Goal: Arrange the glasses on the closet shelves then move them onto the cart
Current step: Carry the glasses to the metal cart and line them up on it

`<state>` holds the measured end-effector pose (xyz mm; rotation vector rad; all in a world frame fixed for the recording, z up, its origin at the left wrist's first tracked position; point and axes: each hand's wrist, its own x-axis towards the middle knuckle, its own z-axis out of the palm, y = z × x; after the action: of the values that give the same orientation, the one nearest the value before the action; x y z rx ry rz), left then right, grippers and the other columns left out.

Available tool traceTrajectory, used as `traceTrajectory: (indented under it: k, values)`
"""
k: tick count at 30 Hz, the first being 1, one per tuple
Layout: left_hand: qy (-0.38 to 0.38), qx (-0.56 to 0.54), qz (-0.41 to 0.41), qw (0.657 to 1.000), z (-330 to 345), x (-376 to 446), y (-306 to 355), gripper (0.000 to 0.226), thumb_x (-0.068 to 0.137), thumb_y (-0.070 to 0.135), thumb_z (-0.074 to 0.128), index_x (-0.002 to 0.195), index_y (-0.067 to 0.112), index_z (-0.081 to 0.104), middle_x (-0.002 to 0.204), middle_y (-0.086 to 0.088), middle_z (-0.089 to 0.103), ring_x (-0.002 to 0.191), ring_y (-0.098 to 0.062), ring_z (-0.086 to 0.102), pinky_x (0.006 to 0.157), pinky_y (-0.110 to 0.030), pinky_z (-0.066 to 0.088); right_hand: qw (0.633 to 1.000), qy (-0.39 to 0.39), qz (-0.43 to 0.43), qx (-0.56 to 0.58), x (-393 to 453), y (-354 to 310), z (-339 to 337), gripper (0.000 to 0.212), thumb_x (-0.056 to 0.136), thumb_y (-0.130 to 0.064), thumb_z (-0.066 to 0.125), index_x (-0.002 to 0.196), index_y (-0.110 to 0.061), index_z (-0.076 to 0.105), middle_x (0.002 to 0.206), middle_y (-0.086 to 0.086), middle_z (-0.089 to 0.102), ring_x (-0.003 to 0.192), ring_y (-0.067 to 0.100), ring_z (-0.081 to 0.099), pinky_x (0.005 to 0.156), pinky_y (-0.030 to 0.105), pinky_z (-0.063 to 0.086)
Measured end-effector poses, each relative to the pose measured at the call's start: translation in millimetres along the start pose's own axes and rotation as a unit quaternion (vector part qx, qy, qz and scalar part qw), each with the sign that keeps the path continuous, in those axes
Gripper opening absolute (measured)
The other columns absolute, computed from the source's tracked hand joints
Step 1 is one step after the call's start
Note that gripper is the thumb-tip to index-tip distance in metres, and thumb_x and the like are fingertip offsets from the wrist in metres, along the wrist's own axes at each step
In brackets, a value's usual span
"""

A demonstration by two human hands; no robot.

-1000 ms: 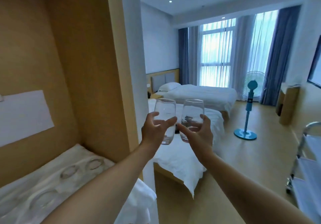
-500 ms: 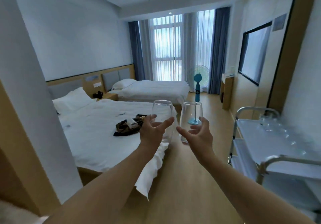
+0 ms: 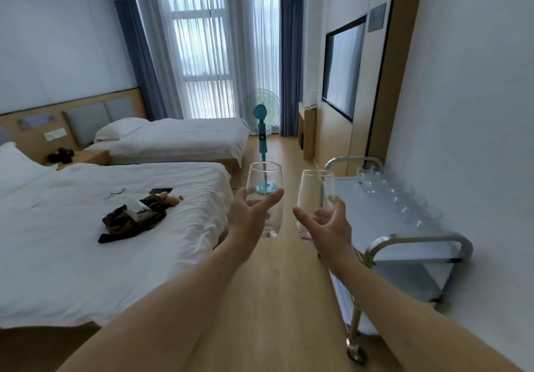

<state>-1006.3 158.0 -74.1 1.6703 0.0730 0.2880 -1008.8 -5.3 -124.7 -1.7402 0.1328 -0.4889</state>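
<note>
the person stands in the room between the near bed (image 3: 86,244) and the cart (image 3: 404,227), with both arms stretched forward. the left hand (image 3: 248,218) grasps one glass (image 3: 264,195) around its lower half, and the right hand (image 3: 326,224) grasps the other glass (image 3: 313,198) in the same way, thumb on one side and fingers on the other. both glasses are in the air above the wooden floor (image 3: 274,299), just beside each other but apart, and the right one is near the left edge of the cart top.

what could go wrong, in my opinion: the two glasses are close, so a small turn of the wrists can knock them together. on the cart a row of glasses (image 3: 396,198) stands along the wall side already, and a new glass put down too fast or too near can hit this row. the grip is only on the smooth lower part, so a glass can also slip and fall to the hard floor.

each glass is upright, its long axis nearly vertical, the open mouth up and the heavy base down. the right glass leans a little to the left at its top.
</note>
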Motion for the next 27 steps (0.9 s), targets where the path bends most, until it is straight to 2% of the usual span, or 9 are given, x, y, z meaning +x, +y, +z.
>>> traceTrajectory:
  k: [3,6,8,11,15,20,24,27]
  values:
    - [-0.040,-0.001,0.000,0.999,15,34,-8,0.075,0.072,0.057,0.082,0.131,0.021,0.053,0.103,0.004,0.067,0.088,-0.016,0.071,0.067,-0.024,0.057,1.000,0.023,0.004,-0.015,23,7,4,0.101,0.070,-0.060,0.081,0.149,-0.021,0.032,0.111,0.004,0.062,0.096,0.017,0.066,0.079,0.031,0.058]
    - [-0.069,-0.010,-0.005,0.998,25,68,-17,0.081,0.071,0.060,0.082,0.135,0.020,0.053,0.105,0.002,0.067,0.089,-0.017,0.071,0.082,-0.037,0.060,0.999,0.047,0.008,-0.012,46,8,15,0.100,0.070,-0.062,0.076,0.149,-0.019,0.033,0.115,0.007,0.062,0.099,0.020,0.065,0.079,0.028,0.056]
    - [-0.090,-0.019,-0.012,0.996,29,96,-22,0.081,0.072,0.060,0.081,0.136,0.019,0.052,0.107,-0.001,0.068,0.089,-0.018,0.072,0.078,-0.036,0.060,0.998,0.067,0.014,-0.014,62,8,25,0.099,0.070,-0.063,0.075,0.149,-0.018,0.035,0.111,0.004,0.063,0.097,0.017,0.065,0.081,0.029,0.056]
    - [-0.118,-0.033,-0.023,0.992,35,138,-24,0.079,0.074,0.059,0.081,0.135,0.019,0.052,0.107,-0.004,0.068,0.088,-0.018,0.072,0.069,-0.030,0.055,0.995,0.096,0.020,-0.022,90,9,42,0.093,0.075,-0.058,0.076,0.148,-0.017,0.036,0.100,-0.004,0.061,0.091,0.007,0.063,0.074,0.022,0.052]
    - [-0.142,-0.047,-0.028,0.988,39,189,-29,0.079,0.074,0.059,0.081,0.136,0.019,0.051,0.105,-0.003,0.068,0.087,-0.018,0.072,0.069,-0.030,0.057,0.991,0.126,0.030,-0.029,125,12,67,0.091,0.076,-0.059,0.077,0.147,-0.018,0.038,0.102,-0.004,0.060,0.095,0.009,0.062,0.086,0.032,0.056]
    - [-0.162,-0.063,-0.055,0.983,36,244,-40,0.075,0.072,0.058,0.083,0.132,0.023,0.054,0.103,-0.004,0.070,0.083,-0.017,0.074,0.066,-0.033,0.062,0.988,0.142,0.043,-0.036,159,18,102,0.086,0.080,-0.055,0.078,0.148,-0.020,0.037,0.105,-0.002,0.060,0.096,0.007,0.060,0.078,0.023,0.048]
    - [-0.168,-0.062,-0.068,0.981,33,281,-56,0.074,0.071,0.059,0.084,0.129,0.023,0.055,0.104,-0.004,0.071,0.083,-0.018,0.074,0.070,-0.036,0.062,0.986,0.152,0.059,-0.036,180,26,128,0.088,0.077,-0.056,0.079,0.147,-0.022,0.038,0.107,-0.002,0.061,0.097,0.009,0.062,0.091,0.038,0.056]
    - [-0.175,-0.066,-0.087,0.978,36,305,-65,0.072,0.072,0.059,0.083,0.127,0.024,0.054,0.106,-0.005,0.069,0.087,-0.021,0.073,0.076,-0.040,0.062,0.985,0.151,0.069,-0.045,196,32,141,0.087,0.077,-0.056,0.079,0.147,-0.022,0.038,0.106,-0.002,0.061,0.096,0.008,0.061,0.089,0.038,0.057]
